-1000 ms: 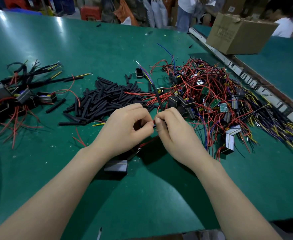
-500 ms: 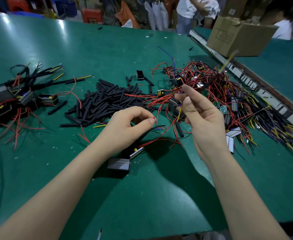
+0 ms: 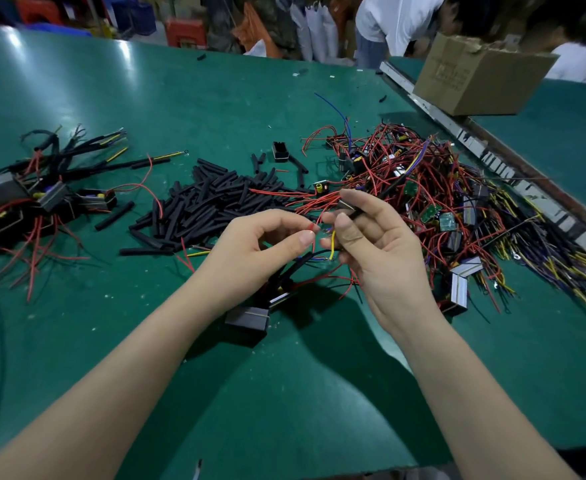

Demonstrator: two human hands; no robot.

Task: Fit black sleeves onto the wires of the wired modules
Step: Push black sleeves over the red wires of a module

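Note:
My left hand (image 3: 257,251) pinches the tip of a red wire (image 3: 310,227) between thumb and forefinger. My right hand (image 3: 374,247) holds a long black sleeve (image 3: 388,190) that sticks up to the right, and its thumb and finger pinch a yellow wire (image 3: 333,242). Both wires run down to a black module (image 3: 248,319) lying on the green table (image 3: 284,393) under my left wrist. A heap of loose black sleeves (image 3: 212,206) lies behind my left hand. A tangle of wired modules (image 3: 440,202) with red, yellow and purple wires spreads to the right.
At the far left lies a pile of modules with sleeved wires (image 3: 38,195). A cardboard box (image 3: 475,77) stands at the back right beside a metal rail (image 3: 485,150). People stand beyond the table's far edge. Small wire scraps dot the table.
My hands were together at the wire, then my right hand lifted away with the black sleeve. Now it has come back down beside my left hand and pinches the yellow wire.

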